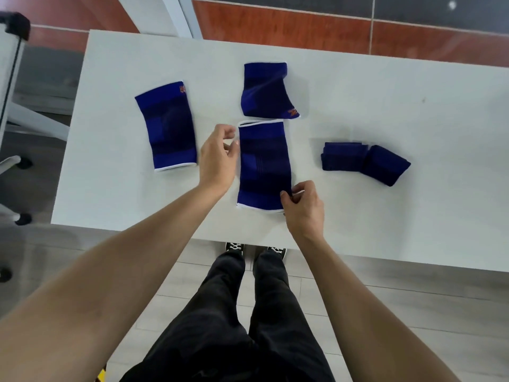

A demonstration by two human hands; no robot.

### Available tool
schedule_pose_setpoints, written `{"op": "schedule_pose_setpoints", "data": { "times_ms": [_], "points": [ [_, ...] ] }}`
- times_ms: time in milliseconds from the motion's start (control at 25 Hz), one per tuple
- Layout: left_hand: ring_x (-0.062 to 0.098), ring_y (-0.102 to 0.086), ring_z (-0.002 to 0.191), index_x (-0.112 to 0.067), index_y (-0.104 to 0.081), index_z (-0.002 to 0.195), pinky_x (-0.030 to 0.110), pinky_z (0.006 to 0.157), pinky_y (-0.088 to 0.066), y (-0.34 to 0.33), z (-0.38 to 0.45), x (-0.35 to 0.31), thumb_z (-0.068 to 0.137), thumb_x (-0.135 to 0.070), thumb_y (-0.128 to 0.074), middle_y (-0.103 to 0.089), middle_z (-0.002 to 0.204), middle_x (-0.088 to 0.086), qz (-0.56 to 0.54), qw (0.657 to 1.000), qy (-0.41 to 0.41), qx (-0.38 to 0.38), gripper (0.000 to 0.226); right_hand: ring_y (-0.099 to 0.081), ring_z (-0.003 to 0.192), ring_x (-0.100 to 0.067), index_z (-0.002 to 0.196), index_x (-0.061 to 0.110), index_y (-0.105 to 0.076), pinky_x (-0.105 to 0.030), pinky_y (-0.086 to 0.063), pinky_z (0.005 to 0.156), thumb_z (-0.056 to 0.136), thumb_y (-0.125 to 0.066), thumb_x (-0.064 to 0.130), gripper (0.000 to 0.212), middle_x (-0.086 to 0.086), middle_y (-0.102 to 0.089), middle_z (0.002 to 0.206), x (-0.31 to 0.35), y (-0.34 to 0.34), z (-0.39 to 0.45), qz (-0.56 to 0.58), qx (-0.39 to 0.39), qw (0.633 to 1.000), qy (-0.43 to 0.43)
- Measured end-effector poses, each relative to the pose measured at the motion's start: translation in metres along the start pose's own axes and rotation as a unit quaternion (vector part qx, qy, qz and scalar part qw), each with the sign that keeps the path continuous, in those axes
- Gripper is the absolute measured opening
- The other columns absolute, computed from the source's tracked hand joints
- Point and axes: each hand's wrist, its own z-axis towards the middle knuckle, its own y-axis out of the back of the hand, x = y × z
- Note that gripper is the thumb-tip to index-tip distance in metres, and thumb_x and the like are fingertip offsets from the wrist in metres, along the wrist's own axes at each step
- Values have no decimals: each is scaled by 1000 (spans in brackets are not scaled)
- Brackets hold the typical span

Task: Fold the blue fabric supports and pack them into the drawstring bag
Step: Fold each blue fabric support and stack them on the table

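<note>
A person stands at a white table [358,216], seen from above through a camera on their head. Nearest the camera are their dark trousers [234,326] and black lace-up shoes [234,248] on a pale tiled floor, with both bare forearms reaching forward over the table edge.

The right hand [303,208] rests at the near right corner of a flat blue fabric support [264,166] lying in the middle of the table. Its fingers [286,195] are curled and pinch the white-trimmed lower edge of that support. The left hand [217,158] is just beside the support's left edge, about halfway up. Its fingers are loosely curled, with the thumb and fingertips close to the fabric; whether they actually touch it cannot be told.

To the left, apart from the hands, a second blue support [166,125] lies flat with white trim at its near end. To the right, two folded dark blue supports [363,162] sit side by side, touching each other.

Farther away, just beyond the middle support, lies a third flat one [265,91], shaped with an angled lower edge and an orange mark at its corner.

Past the table is a floor of reddish and grey panels. Part of a white chair frame [16,106] shows at the far left.
</note>
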Motion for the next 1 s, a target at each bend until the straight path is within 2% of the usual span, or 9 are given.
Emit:
{"op": "schedule_pose_setpoints", "data": {
  "times_ms": [120,200,320,400,480,560,680,800,1000],
  "points": [
    [20,-60,89,-22,-64,118,40,83,-54,2,-48,18,100,-21,-53,-59,118,1,102,983,-146,46,20,-56,77,-18,100,17,-48,-27,-46,66,94,-66,20,18,0,-57,95,-1,-1,-3,-24,-4,998,50],
    [28,-54,112,-25,-57,135,42,97,-48,0,-74,33,103,-26,-47,-48,143,5,210,949,-209,110,34,-58,93,-24,108,17,-56,-34,-49,83,94,-65,17,18,-3,-55,113,-4,-3,-3,-114,-34,983,140],
    [33,-29,146,-26,-31,155,44,112,-32,-1,-88,42,105,-40,-34,-20,166,1,326,907,-218,152,52,-46,134,-26,138,17,-55,-39,-33,111,98,-57,22,40,-5,-51,146,-9,-8,-3,-239,-48,927,285],
    [33,-15,153,-27,-17,159,48,119,-23,-2,-84,42,104,-49,-27,-11,168,-1,360,896,-187,180,60,-30,150,-21,154,18,-38,-39,-19,123,102,-49,32,55,-4,-38,160,-12,-11,-6,-271,22,915,299],
    [33,-9,154,-28,-8,160,48,122,-15,-4,-79,43,102,-55,-27,-2,169,-3,378,886,-162,212,67,-15,155,-17,159,19,-24,-39,-9,127,102,-44,41,64,-2,-24,166,-17,-13,-8,-294,72,910,284],
    [32,-9,154,-28,-9,160,47,123,-15,-1,-77,44,100,-59,-31,0,169,-1,371,884,-167,232,71,-8,156,-15,161,21,-17,-40,-6,127,101,-42,51,72,0,-15,168,-20,-11,-7,-302,88,906,282],
    [33,-37,139,-27,-34,153,43,114,-34,7,-85,43,98,-49,-47,-25,161,11,324,907,-188,191,61,0,156,-13,162,22,-6,-40,-3,127,97,-48,54,84,2,-6,170,-23,-8,-7,-332,106,891,291],
    [27,-58,105,-28,-45,145,37,97,-49,7,-98,33,97,-28,-59,-50,127,10,167,975,-52,138,50,3,156,-14,162,22,-1,-41,-1,127,96,-52,50,88,2,-1,170,-24,-9,-12,-346,113,886,286],
    [15,-63,88,-31,-55,129,29,82,-54,6,-103,21,93,-17,-64,-66,96,-2,-19,981,153,116,40,0,157,-17,162,19,-4,-40,-6,127,95,-58,43,89,0,-4,170,-25,-12,-27,-336,108,896,271]
  ]
}}
